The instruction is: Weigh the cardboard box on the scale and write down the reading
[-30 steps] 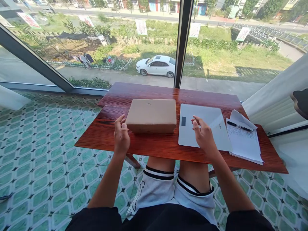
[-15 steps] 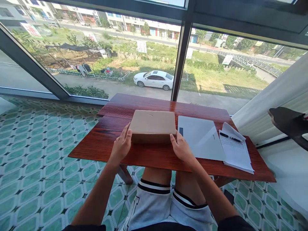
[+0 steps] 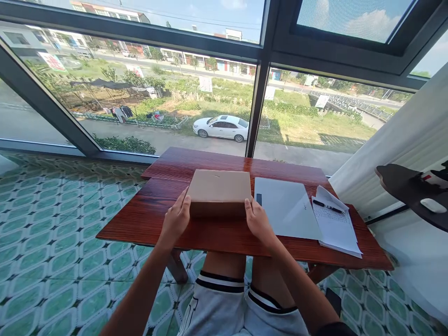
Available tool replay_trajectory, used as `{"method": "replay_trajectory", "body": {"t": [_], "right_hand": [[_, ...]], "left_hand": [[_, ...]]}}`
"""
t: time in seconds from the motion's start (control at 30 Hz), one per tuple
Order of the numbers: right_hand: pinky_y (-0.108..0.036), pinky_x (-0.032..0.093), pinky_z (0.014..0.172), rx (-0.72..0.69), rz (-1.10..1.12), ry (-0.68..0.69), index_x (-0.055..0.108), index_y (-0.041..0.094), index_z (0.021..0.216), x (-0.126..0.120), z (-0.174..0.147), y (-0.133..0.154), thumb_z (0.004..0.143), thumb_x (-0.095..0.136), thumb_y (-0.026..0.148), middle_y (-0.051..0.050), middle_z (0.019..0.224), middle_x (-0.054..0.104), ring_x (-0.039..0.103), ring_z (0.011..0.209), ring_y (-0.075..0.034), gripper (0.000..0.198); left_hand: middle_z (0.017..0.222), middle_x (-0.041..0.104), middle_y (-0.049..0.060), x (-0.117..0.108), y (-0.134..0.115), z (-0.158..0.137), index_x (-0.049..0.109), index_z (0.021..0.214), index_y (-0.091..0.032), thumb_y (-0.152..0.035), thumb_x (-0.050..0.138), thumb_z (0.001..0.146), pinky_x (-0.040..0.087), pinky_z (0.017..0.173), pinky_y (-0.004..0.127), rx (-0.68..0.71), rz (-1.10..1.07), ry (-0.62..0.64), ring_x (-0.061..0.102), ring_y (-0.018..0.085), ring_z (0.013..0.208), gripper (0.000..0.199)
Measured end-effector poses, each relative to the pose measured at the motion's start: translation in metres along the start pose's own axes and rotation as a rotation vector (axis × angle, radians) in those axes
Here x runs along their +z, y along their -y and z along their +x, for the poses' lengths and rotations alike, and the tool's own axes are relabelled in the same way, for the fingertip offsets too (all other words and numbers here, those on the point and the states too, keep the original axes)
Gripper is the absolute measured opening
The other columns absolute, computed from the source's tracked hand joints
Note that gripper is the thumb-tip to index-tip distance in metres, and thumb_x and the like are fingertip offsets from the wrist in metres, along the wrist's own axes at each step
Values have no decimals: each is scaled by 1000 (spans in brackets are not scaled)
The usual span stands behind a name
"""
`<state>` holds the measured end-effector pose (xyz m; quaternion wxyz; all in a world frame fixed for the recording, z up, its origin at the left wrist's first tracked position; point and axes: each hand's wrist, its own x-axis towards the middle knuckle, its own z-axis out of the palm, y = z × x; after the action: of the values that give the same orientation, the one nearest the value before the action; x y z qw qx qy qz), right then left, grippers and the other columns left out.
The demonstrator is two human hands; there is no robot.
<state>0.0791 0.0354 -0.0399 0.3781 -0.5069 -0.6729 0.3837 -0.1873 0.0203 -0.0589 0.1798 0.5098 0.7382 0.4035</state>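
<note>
- Left of the table's (image 3: pixel 133 226) middle, between its back and front edges, a closed cardboard box (image 3: pixel 220 186) appeared to rest flat.
- At the box's left end, the left hand (image 3: pixel 176 220) had a half-curled grip on it, thumb at the front corner.
- Opposite, the right hand (image 3: pixel 258 221) gripped likewise, its fingertips mostly hidden.
- Toward the table's right edge lay a flat silver panel (image 3: pixel 290 210), then papers (image 3: pixel 339 238) bearing a pen (image 3: pixel 327 206).
- Steadying the box two-handed seemed the step in hand; moving it would have called for even inward pressure.
</note>
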Motion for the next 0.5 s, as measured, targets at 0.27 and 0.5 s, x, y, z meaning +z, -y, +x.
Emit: {"method": "replay_trajectory", "body": {"t": [0.27, 0.5], "right_hand": [[-40, 44, 92, 66, -27, -17, 56, 19, 139, -5, -5, 9, 103, 26, 54, -9, 131, 64, 61, 112, -30, 59], [-38, 44, 94, 60, -19, -53, 57, 17, 140, -16, -12, 16, 103, 27, 53, -9, 132, 64, 61, 117, -31, 60]], "left_hand": [[150, 54, 10, -8, -14, -7, 55, 144, -21, -48, 31, 98, 40, 116, 45, 7, 38, -23, 56, 29, 133, 58], [155, 47, 9, -12, -40, -18, 47, 150, -22, -53, 26, 97, 40, 114, 54, -50, 14, 10, 57, 36, 129, 65]]}}
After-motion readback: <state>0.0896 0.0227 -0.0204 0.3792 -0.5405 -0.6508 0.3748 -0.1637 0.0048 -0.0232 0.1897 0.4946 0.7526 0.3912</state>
